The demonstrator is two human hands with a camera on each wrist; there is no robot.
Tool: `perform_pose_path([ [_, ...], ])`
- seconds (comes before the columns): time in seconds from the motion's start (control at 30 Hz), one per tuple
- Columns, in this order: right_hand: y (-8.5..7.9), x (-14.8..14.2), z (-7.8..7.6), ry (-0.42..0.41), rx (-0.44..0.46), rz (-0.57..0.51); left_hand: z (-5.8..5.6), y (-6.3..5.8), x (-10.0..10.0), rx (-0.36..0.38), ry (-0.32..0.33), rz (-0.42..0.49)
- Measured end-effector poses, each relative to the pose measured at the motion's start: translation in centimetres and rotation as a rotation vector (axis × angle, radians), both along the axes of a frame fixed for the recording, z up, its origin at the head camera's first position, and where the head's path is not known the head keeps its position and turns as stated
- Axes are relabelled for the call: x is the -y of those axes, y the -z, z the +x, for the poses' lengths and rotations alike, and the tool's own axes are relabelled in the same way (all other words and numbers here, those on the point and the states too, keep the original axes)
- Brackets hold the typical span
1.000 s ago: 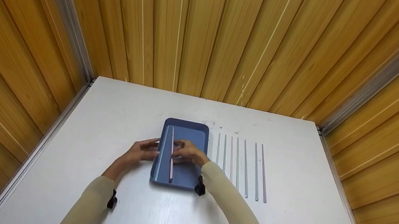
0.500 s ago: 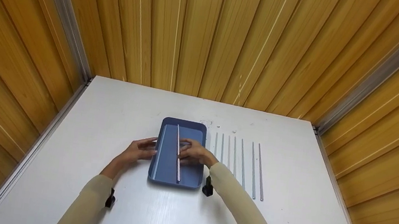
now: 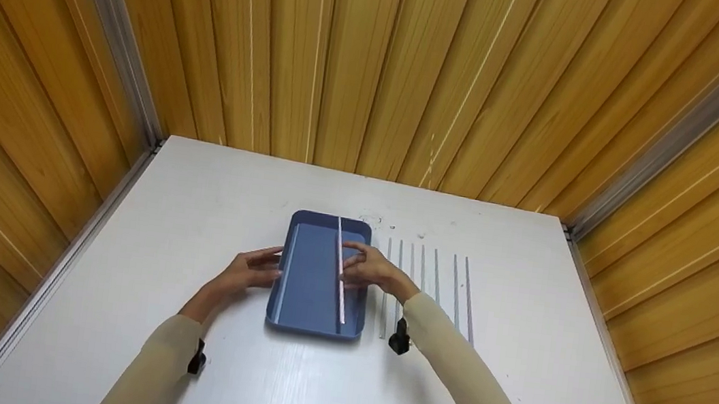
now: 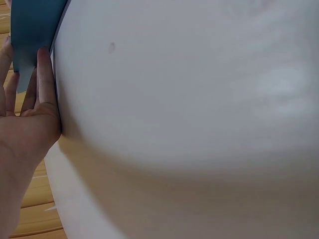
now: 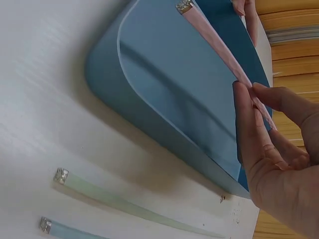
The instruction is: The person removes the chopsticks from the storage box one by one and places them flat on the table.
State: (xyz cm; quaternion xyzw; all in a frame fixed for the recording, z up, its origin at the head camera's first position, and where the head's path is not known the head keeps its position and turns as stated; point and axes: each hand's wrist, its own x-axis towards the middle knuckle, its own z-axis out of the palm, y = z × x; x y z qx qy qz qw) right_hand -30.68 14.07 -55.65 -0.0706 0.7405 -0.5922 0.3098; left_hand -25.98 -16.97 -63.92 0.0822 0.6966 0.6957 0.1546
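Note:
A blue rectangular tray (image 3: 311, 292) lies lengthwise on the white table. My left hand (image 3: 248, 274) is at its left side, fingers extended against the wall, as the left wrist view also shows with the tray's wall (image 4: 37, 25) at the fingertips. With thumb and fingertips, my right hand (image 3: 368, 270) pinches a slim pink stick (image 5: 214, 42) near its middle. This stick has a sparkly silver end and is raised over the tray's right half, its shadow falling on the tray floor. Its far part is partly hidden behind the fingers in the right wrist view.
Several similar sticks lie side by side right of the tray, among them a pale green stick (image 5: 119, 201) and a light blue stick (image 5: 75, 231). The right forearm covers parts of some. Wood-patterned walls (image 3: 350, 57) enclose the white table (image 3: 241, 380).
My right hand has carried the pink stick rightward across the tray, from its left part toward the right wall. The left hand has stayed at the tray's left side.

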Motion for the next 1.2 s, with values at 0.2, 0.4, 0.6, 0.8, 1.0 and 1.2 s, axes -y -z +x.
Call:
perform_pose_path([
  [0.2,-0.8,-1.7,-0.1,-0.001,-0.013,-0.018,0.0,0.0,-0.1,0.026,-0.020,-0.027],
  [0.4,-1.5,-3.8,-0.3,-0.002,-0.026,-0.023,-0.1,0.0,-0.2,0.031,-0.018,-0.031],
  [0.6,-2.0,-6.2,-0.5,0.008,-0.030,-0.015,-0.1,-0.1,0.0,0.030,-0.011,-0.012],
  [0.8,-2.3,-9.1,-0.7,0.070,-0.028,0.014,-0.2,0.0,-0.1,0.005,-0.002,-0.030],
  [1.0,-2.4,-11.9,-0.5,0.129,-0.037,0.059,-0.1,-0.1,-0.1,0.010,-0.009,-0.045],
  [1.2,-2.1,-14.5,0.0,0.149,-0.029,0.101,0.0,0.0,0.2,0.013,-0.005,-0.032],
])
